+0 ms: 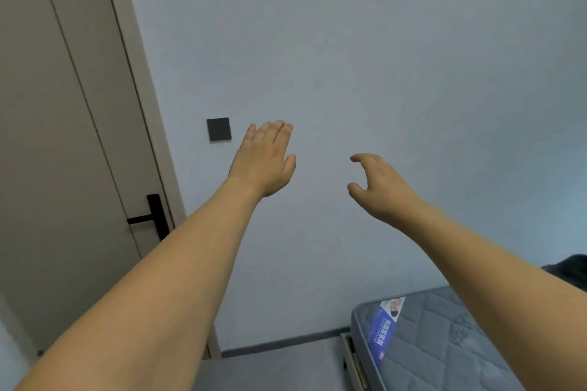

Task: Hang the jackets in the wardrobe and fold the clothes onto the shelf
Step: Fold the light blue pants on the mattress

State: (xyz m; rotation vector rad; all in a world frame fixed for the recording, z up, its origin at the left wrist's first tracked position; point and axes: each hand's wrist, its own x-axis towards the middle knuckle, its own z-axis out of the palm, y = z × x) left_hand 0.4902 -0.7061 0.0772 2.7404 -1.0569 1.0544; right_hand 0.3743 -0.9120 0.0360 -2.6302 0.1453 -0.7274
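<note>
Reaching out — two empty hands, left hand (265, 157) flat, right hand (379, 186) seemingly half-curled.

Both bare arms stretch forward and up, well apart. The left hand (265, 159) is raised flat, fingers straight and together, thumb out to the side, holding nothing. The right hand (379, 187) sits lower, fingers loosely curled, thumb apart, holding nothing.

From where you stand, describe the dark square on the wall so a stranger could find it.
Start at the beige door on the left and move past its frame onto the pale wall. The dark square wall plate sits there, above the black door handle, the only mark on that wall.
</note>
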